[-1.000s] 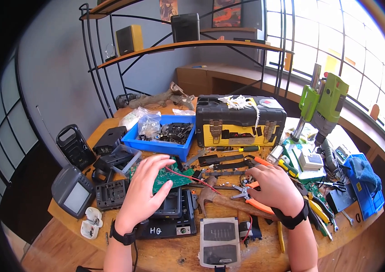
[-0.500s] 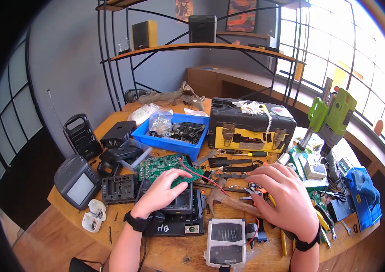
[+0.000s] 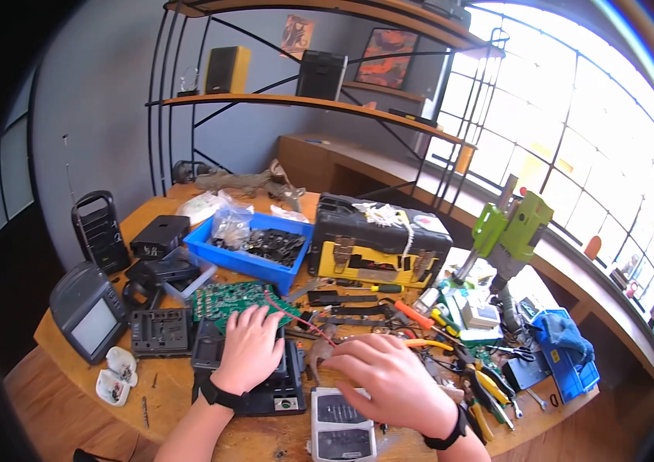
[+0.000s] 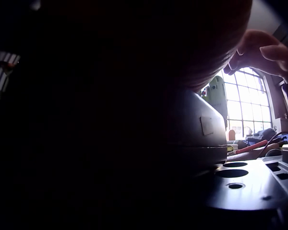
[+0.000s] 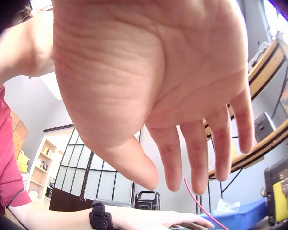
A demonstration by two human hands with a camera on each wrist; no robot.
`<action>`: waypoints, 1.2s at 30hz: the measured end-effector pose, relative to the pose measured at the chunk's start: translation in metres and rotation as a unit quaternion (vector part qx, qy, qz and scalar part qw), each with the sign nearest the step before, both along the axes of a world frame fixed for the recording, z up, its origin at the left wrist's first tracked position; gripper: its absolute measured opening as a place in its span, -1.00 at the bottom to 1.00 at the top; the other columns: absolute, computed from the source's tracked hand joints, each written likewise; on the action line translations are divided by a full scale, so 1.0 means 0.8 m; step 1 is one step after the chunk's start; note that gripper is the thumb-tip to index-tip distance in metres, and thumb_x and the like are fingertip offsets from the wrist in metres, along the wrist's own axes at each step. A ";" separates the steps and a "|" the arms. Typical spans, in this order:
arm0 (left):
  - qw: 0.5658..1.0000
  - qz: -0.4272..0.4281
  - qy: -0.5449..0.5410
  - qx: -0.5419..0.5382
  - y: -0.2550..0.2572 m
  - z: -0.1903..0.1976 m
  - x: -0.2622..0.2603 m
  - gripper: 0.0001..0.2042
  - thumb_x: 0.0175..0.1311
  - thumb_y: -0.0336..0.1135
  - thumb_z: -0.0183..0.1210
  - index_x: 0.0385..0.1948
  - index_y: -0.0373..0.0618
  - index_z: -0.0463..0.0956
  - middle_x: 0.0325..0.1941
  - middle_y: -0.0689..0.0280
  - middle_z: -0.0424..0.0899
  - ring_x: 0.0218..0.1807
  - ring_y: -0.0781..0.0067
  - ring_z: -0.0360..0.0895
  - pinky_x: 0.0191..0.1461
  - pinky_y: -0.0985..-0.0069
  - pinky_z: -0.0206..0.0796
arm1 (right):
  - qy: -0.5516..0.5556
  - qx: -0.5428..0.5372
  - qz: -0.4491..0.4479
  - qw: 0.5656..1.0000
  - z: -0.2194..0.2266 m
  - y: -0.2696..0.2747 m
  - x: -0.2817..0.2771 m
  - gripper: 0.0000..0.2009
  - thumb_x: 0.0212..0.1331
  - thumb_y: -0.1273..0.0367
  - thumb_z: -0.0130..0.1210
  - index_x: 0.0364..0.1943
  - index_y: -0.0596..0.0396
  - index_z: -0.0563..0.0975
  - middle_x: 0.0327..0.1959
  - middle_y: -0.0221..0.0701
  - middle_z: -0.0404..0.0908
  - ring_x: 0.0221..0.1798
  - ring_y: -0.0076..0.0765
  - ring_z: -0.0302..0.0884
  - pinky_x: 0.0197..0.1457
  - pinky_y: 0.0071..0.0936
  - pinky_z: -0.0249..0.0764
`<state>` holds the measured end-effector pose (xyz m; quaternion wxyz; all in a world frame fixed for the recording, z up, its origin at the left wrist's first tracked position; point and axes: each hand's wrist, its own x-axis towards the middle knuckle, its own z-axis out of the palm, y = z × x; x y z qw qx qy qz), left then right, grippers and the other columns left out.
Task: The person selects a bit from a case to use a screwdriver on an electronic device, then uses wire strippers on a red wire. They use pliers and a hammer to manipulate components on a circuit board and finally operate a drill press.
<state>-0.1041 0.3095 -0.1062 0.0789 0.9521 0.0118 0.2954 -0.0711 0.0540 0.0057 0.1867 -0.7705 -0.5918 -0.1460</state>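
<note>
the black casing (image 3: 207, 346) sits on the person's side of the green circuit board (image 3: 227, 297), the left hand (image 3: 248, 350) spread loosely over it; the right hand (image 3: 392, 379) hovers empty, right of that board. i'd judge the casing stiff, smooth, fairly light: lift by its side edges.

From where I stand: one green circuit board (image 3: 234, 297), components facing up, at the fingertips of the left hand (image 3: 252, 348). One black housing (image 3: 207, 346), lying low, partly covered by that hand, atop a wider black panel (image 3: 291, 377). One hammer (image 3: 317, 356), brownish head visible, handle largely hidden beneath the right hand (image 3: 390, 376).
</note>
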 end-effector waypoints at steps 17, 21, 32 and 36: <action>0.999 -0.028 -0.016 -0.033 -0.007 0.019 -0.005 -0.84 0.17 -0.45 0.28 -0.21 -0.03 0.64 -0.16 0.31 0.68 0.06 0.16 0.57 0.12 0.18 0.37 | -0.034 0.069 -0.027 0.997 -0.021 -0.001 0.017 -0.83 0.15 0.44 0.24 -0.17 0.00 0.66 -0.28 -0.42 0.66 -0.13 -0.21 0.63 -0.03 -0.28 0.52; 0.999 -0.021 -0.016 -0.046 -0.011 0.027 -0.007 -0.86 0.18 -0.48 0.27 -0.24 -0.08 0.63 -0.15 0.28 0.68 0.07 0.13 0.57 0.14 0.17 0.37 | -0.101 0.107 -0.116 0.982 -0.032 -0.052 0.047 -0.89 0.13 0.45 0.22 -0.25 0.02 0.66 -0.39 -0.42 0.63 -0.21 -0.23 0.60 -0.10 -0.24 0.48; 0.999 -0.007 0.010 -0.037 -0.009 0.031 -0.005 -0.85 0.20 -0.51 0.25 -0.20 -0.22 0.66 -0.05 0.17 0.70 0.09 0.03 0.58 0.20 0.20 0.41 | -0.122 0.249 -0.313 0.908 -0.065 -0.140 0.106 -0.85 0.15 0.54 0.20 -0.24 0.01 0.67 -0.40 -0.38 0.68 -0.30 -0.17 0.62 -0.18 -0.22 0.48; 0.998 -0.014 0.022 -0.050 -0.011 0.035 -0.004 -0.86 0.23 -0.52 0.21 -0.20 -0.27 0.65 -0.07 0.15 0.69 0.08 0.03 0.59 0.20 0.23 0.40 | -0.103 0.294 -0.287 0.906 -0.085 -0.137 0.109 -0.84 0.11 0.54 0.19 -0.23 0.03 0.65 -0.34 -0.39 0.69 -0.25 -0.18 0.63 -0.13 -0.26 0.51</action>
